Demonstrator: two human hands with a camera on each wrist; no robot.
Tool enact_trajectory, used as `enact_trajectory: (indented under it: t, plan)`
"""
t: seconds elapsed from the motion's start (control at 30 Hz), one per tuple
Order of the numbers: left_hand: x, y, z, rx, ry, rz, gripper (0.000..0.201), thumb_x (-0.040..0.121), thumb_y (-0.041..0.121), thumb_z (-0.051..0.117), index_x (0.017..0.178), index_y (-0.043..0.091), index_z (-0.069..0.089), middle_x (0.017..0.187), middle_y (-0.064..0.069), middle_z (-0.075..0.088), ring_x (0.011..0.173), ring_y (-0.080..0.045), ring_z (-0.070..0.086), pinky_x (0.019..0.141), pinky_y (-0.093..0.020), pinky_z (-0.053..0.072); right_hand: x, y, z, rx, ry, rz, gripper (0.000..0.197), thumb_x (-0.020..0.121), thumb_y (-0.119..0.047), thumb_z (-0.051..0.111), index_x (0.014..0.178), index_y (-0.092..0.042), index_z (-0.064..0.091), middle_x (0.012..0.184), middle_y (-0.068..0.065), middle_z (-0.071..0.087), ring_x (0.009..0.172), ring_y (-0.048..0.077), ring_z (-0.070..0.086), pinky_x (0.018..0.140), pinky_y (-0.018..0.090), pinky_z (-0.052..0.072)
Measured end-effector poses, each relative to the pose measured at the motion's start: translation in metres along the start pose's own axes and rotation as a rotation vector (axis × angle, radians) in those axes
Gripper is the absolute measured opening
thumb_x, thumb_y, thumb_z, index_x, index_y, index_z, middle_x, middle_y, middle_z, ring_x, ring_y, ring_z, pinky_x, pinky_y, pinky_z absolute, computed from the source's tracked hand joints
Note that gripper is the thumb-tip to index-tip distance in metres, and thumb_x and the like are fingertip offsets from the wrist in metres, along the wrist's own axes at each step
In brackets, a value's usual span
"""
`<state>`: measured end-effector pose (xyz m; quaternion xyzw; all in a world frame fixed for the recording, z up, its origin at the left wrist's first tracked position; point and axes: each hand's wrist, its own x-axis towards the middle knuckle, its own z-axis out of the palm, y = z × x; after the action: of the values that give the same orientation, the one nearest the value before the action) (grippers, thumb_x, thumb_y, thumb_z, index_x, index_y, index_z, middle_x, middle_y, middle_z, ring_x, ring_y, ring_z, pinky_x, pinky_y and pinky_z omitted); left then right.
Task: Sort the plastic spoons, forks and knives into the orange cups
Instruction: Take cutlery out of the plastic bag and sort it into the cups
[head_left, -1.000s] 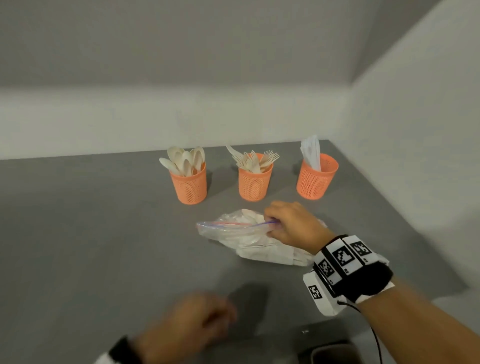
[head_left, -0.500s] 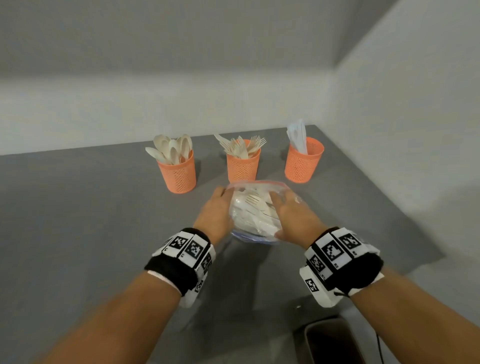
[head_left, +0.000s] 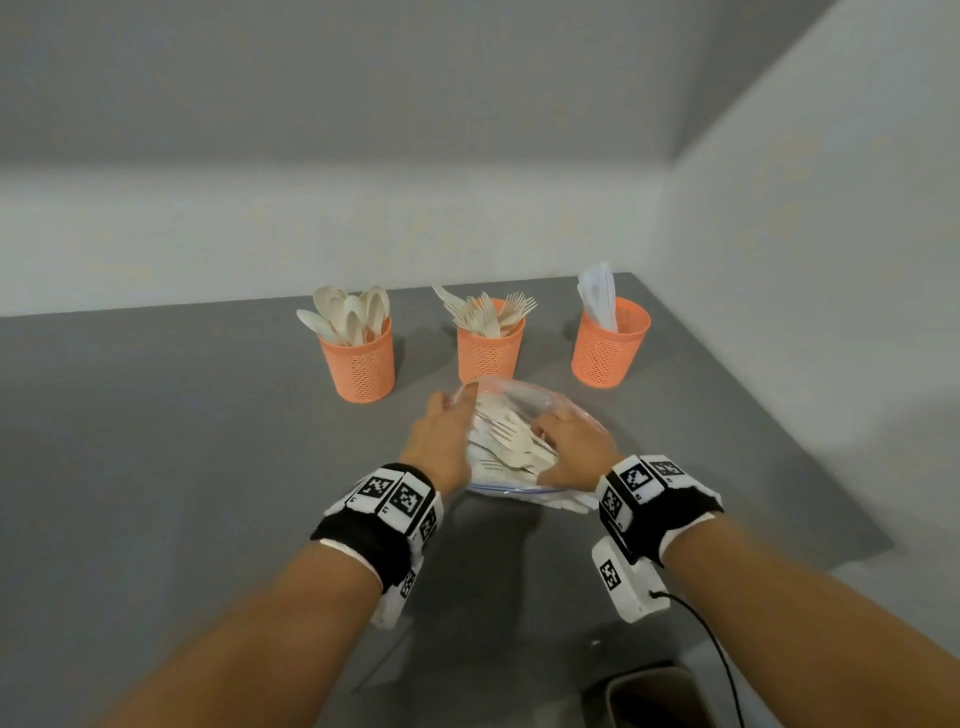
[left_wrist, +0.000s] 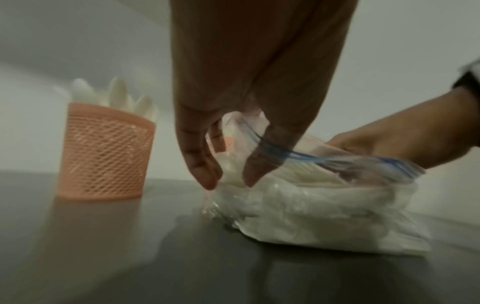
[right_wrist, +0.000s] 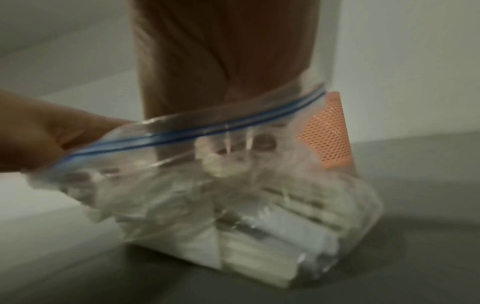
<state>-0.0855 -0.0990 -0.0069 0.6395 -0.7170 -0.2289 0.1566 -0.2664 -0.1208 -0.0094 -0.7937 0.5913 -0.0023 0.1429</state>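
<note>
A clear zip bag (head_left: 519, 395) of white plastic cutlery lies on the grey table (head_left: 182, 441), just in front of three orange mesh cups. The left cup (head_left: 358, 369) holds spoons, the middle cup (head_left: 488, 353) forks, the right cup (head_left: 608, 353) knives. My left hand (head_left: 457, 410) pinches the left side of the bag's mouth, thumb and fingers on the rim (left_wrist: 221, 166). My right hand (head_left: 545, 426) holds the right side, with its fingers inside the bag behind the blue zip strip (right_wrist: 226, 123). The mouth stands spread, and loose forks (head_left: 514, 447) show inside.
A grey wall runs behind the cups and another along the table's right edge (head_left: 779, 415). A dark bin (head_left: 649, 696) sits below the table's near edge, under my right forearm. A black cable (head_left: 711, 639) hangs from the right wristband.
A second ago only my right hand held the flat bag. My left hand came up to its left side, and both hands have pulled the mouth apart.
</note>
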Motion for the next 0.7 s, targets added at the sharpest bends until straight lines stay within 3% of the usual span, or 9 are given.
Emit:
enact_trajectory:
  t: [0.1,0.2,0.27,0.37,0.43,0.5,0.57,0.63,0.7]
  plan:
    - [0.003,-0.007,-0.002,-0.252,-0.027,0.018,0.083,0.079,-0.006,0.049,0.149,0.022,0.013,0.132,-0.011,0.046,0.115,-0.031,0.052,0.099,-0.034,0.04,0.004,-0.005,0.006,-0.057,-0.039,-0.096,0.071,0.075,-0.032,0.071,0.135,-0.012,0.038,0.144,0.007,0.037,0.133,0.022,0.034,0.106,0.029,0.029]
    - [0.006,-0.009,-0.007,-0.709,0.042,-0.084,0.072,0.075,-0.02,0.045,0.129,0.028,0.039,0.093,0.002,0.058,0.08,-0.017,0.057,0.069,-0.025,0.048,0.01,-0.012,0.013,0.044,0.042,-0.151,0.08,0.074,-0.036,0.07,0.142,-0.018,0.032,0.148,0.003,0.037,0.137,0.02,0.033,0.114,0.033,0.028]
    - [0.008,-0.013,-0.008,-1.03,0.077,-0.24,0.058,0.075,-0.025,0.034,0.104,0.019,0.057,0.077,-0.001,0.055,0.06,-0.014,0.049,0.051,-0.021,0.043,0.011,-0.013,0.014,0.183,0.09,-0.221,0.069,0.071,-0.036,0.069,0.134,-0.021,0.044,0.138,0.001,0.05,0.128,0.02,0.045,0.107,0.037,0.038]
    - [0.011,-0.02,-0.012,-1.236,0.003,-0.385,0.043,0.086,-0.011,0.028,0.1,0.015,0.059,0.065,-0.001,0.05,0.047,-0.012,0.044,0.044,-0.02,0.041,0.009,-0.013,0.006,0.131,0.063,-0.268,0.045,0.076,-0.025,0.065,0.118,-0.011,0.056,0.124,0.008,0.059,0.114,0.026,0.054,0.094,0.031,0.043]
    - [0.011,-0.023,-0.015,-1.218,-0.048,-0.373,0.033,0.085,0.001,0.038,0.11,0.016,0.054,0.068,-0.003,0.048,0.044,-0.011,0.047,0.044,-0.02,0.041,0.01,-0.017,0.004,-0.049,0.012,-0.264,0.038,0.079,-0.023,0.062,0.114,-0.009,0.056,0.123,0.011,0.054,0.112,0.03,0.052,0.09,0.035,0.043]
    - [0.011,-0.031,-0.012,-1.09,-0.098,-0.279,0.064,0.067,0.002,0.051,0.128,0.02,0.042,0.083,-0.009,0.055,0.063,-0.019,0.056,0.051,-0.026,0.042,0.012,-0.02,0.008,-0.087,-0.01,-0.298,0.043,0.079,-0.027,0.065,0.116,-0.009,0.054,0.123,0.01,0.053,0.112,0.029,0.05,0.092,0.034,0.042]
    - [0.007,-0.039,-0.01,-0.788,-0.17,-0.187,0.093,0.056,-0.001,0.054,0.138,0.031,0.028,0.112,-0.011,0.053,0.092,-0.026,0.059,0.059,-0.035,0.053,0.011,-0.021,0.014,-0.05,0.002,-0.266,0.06,0.072,-0.028,0.072,0.123,-0.01,0.047,0.13,0.01,0.049,0.118,0.027,0.047,0.098,0.033,0.038]
    - [0.003,-0.043,-0.012,-0.493,-0.23,-0.18,0.103,0.062,-0.005,0.057,0.143,0.042,0.015,0.13,-0.008,0.039,0.112,-0.032,0.051,0.079,-0.041,0.055,0.013,-0.021,0.018,-0.033,0.041,-0.184,0.075,0.066,-0.029,0.077,0.129,-0.008,0.04,0.137,0.009,0.043,0.125,0.026,0.042,0.104,0.032,0.035]
    - [0.001,-0.044,-0.014,-0.37,-0.235,-0.197,0.102,0.071,-0.009,0.055,0.147,0.039,0.007,0.134,-0.01,0.03,0.12,-0.034,0.043,0.09,-0.037,0.05,0.014,-0.023,0.018,-0.044,0.037,-0.174,0.073,0.066,-0.03,0.076,0.128,-0.008,0.043,0.134,0.009,0.046,0.123,0.026,0.044,0.103,0.032,0.036]
